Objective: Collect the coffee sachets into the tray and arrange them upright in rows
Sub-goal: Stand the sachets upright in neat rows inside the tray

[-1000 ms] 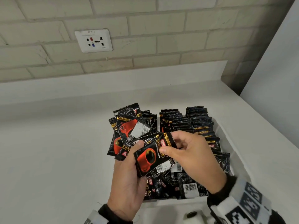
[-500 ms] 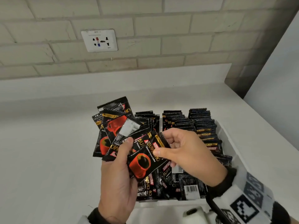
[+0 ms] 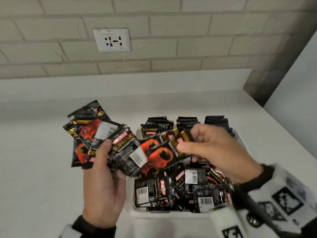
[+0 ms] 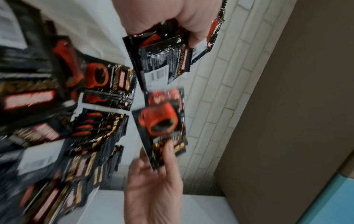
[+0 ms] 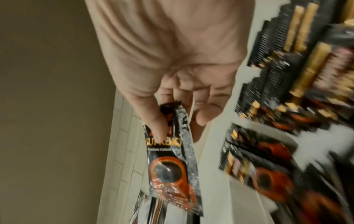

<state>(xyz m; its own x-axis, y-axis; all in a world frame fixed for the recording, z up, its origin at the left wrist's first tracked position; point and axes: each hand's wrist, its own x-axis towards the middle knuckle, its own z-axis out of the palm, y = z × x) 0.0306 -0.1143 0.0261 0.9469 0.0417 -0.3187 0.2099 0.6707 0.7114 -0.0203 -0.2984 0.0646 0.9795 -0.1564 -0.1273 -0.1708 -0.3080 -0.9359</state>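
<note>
Over a white countertop [image 3: 42,169] backed by a pale brick wall [image 3: 171,48], both hands busy above a white rectangular plastic tray [image 3: 164,215]. Left hand [image 3: 103,182] curled round a fanned bunch of glossy black foil coffee sachets printed with red cups [image 3: 92,134], thumb pressed across their faces, held just left of the tray and clear of the counter. Right hand [image 3: 217,150] pinching one more black-and-red sachet [image 3: 159,152] by its top edge between thumb and fingertips, poised between the fan and the tray, remaining fingers loosely bent. Same pinch confirmed from the right wrist, thumb on the printed front.

Partly done, by the look of it. At the far end of the tray, three upright rows of sachets [image 3: 187,122] standing on edge, packed close, serrated tops showing. At the near end, a loose heap of flat and slanting sachets [image 3: 185,191], barcodes and logos facing every way, not yet stood up. No stray sachets visible on the counter itself, so collecting apparently finished apart from the handful in the left hand. Left to do, likely: feeding the held sachets into the rows one by one, then righting the jumbled near half. Exact counts impossible to make out through the blur.
</note>
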